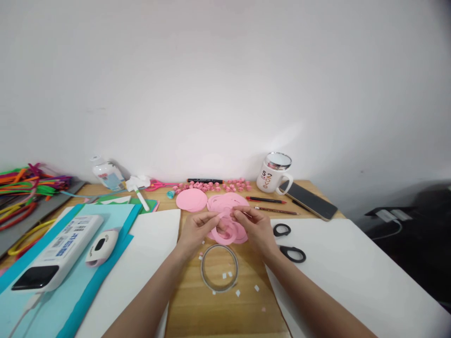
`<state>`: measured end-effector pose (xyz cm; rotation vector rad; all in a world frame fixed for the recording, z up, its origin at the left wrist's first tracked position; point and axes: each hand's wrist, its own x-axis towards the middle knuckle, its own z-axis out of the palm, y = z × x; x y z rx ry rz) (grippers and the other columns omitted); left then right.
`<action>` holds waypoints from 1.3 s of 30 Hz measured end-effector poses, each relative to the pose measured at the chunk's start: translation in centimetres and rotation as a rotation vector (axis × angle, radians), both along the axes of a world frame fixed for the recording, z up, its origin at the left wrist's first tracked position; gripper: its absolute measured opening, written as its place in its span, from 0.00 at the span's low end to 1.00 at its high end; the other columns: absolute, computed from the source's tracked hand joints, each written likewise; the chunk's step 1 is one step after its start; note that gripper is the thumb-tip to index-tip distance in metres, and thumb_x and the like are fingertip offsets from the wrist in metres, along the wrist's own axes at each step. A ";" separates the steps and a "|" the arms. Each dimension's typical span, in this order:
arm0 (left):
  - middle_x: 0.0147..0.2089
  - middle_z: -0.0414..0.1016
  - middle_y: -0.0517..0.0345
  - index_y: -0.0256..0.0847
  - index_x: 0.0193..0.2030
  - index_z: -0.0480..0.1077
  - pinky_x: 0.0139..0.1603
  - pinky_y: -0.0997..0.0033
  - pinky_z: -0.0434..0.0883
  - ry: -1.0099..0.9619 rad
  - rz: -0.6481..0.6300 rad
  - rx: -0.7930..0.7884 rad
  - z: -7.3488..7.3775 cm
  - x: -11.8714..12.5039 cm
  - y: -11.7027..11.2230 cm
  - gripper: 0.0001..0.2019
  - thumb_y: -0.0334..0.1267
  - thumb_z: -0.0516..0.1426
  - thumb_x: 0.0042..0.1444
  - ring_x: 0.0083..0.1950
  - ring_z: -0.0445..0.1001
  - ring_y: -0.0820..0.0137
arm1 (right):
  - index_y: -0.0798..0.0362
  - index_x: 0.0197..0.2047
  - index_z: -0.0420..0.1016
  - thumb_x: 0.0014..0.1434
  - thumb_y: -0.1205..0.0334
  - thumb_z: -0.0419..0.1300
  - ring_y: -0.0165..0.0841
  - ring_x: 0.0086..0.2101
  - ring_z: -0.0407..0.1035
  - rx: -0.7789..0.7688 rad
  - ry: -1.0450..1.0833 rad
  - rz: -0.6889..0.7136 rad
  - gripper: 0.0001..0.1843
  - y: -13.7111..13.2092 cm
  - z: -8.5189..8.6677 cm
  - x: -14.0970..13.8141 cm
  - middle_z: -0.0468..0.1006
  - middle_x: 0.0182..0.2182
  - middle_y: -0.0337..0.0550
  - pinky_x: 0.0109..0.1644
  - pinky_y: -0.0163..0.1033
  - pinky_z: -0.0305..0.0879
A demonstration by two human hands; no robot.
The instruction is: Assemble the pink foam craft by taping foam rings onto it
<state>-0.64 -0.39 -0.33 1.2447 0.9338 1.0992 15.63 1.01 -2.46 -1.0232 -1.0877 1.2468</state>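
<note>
My left hand (197, 230) and my right hand (254, 226) meet over the middle of the wooden table (218, 310), fingers pinched on a pink paper spiral strip (225, 230) that hangs in a loop between them. Under the hands lies a pile of pink paper circles (227, 203), with one flat pink circle (191, 199) to the left. A clear tape ring (219, 267) sits on the table just in front of my hands, with small white bits scattered about it.
Black scissors (291, 241) lie by my right wrist on a white sheet (345, 272). Small pink paper roses (214, 186), a black marker, pencils, a white mug (273, 173) and a phone (310, 199) are at the back. At left: blue paper, a white power bank (58, 251), pipe cleaners (24, 188).
</note>
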 end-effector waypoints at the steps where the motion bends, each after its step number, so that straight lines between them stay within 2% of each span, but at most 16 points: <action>1: 0.26 0.74 0.53 0.33 0.26 0.74 0.35 0.71 0.67 -0.004 -0.006 0.000 0.0 0.0 0.0 0.12 0.40 0.56 0.52 0.29 0.71 0.70 | 0.53 0.34 0.76 0.46 0.55 0.63 0.34 0.31 0.71 -0.005 0.005 0.010 0.13 0.0 0.0 0.0 0.77 0.28 0.43 0.39 0.41 0.68; 6: 0.27 0.75 0.52 0.33 0.25 0.74 0.36 0.70 0.67 0.011 0.000 0.010 0.3 0.0 0.0 0.13 0.42 0.56 0.52 0.31 0.71 0.68 | 0.53 0.37 0.76 0.46 0.55 0.63 0.35 0.32 0.72 0.003 -0.002 0.024 0.15 0.0 -0.1 0.1 0.78 0.30 0.44 0.42 0.44 0.68; 12: 0.25 0.75 0.53 0.33 0.24 0.74 0.34 0.71 0.67 -0.003 -0.027 -0.038 0.4 0.1 -0.1 0.14 0.42 0.56 0.51 0.29 0.71 0.69 | 0.53 0.31 0.75 0.44 0.57 0.66 0.30 0.26 0.69 0.009 0.079 -0.021 0.11 0.1 -0.2 0.1 0.76 0.27 0.40 0.34 0.38 0.68; 16: 0.26 0.74 0.53 0.33 0.25 0.74 0.33 0.72 0.66 -0.006 -0.026 -0.029 0.2 0.0 -0.1 0.13 0.41 0.56 0.52 0.29 0.70 0.70 | 0.53 0.28 0.74 0.42 0.58 0.66 0.29 0.24 0.68 -0.001 0.048 -0.046 0.10 0.0 0.0 0.1 0.74 0.24 0.38 0.32 0.36 0.67; 19: 0.26 0.74 0.52 0.33 0.25 0.74 0.35 0.71 0.66 -0.007 -0.023 -0.023 0.2 0.0 -0.1 0.14 0.42 0.56 0.52 0.30 0.70 0.69 | 0.54 0.29 0.76 0.42 0.57 0.66 0.31 0.26 0.69 -0.008 0.011 -0.072 0.11 0.0 0.2 0.1 0.76 0.25 0.41 0.35 0.39 0.68; 25: 0.26 0.75 0.50 0.33 0.25 0.74 0.34 0.70 0.67 0.023 -0.025 -0.025 0.2 0.0 -0.1 0.15 0.44 0.55 0.52 0.29 0.71 0.68 | 0.53 0.37 0.77 0.46 0.55 0.63 0.35 0.33 0.72 -0.010 0.026 0.009 0.15 0.1 0.0 0.2 0.78 0.31 0.44 0.42 0.43 0.68; 33: 0.26 0.74 0.53 0.33 0.25 0.73 0.33 0.72 0.66 -0.004 -0.038 -0.030 0.3 0.0 -0.2 0.14 0.41 0.55 0.53 0.29 0.70 0.70 | 0.53 0.29 0.73 0.44 0.58 0.65 0.28 0.25 0.67 0.026 0.070 -0.002 0.09 0.0 -0.1 0.1 0.74 0.24 0.38 0.32 0.35 0.66; 39: 0.25 0.74 0.53 0.33 0.23 0.73 0.32 0.72 0.65 -0.010 -0.018 -0.024 0.3 0.0 -0.2 0.14 0.41 0.56 0.52 0.28 0.69 0.71 | 0.53 0.28 0.76 0.43 0.59 0.66 0.29 0.25 0.68 -0.004 0.019 -0.058 0.09 -0.1 0.2 0.1 0.75 0.24 0.39 0.32 0.36 0.66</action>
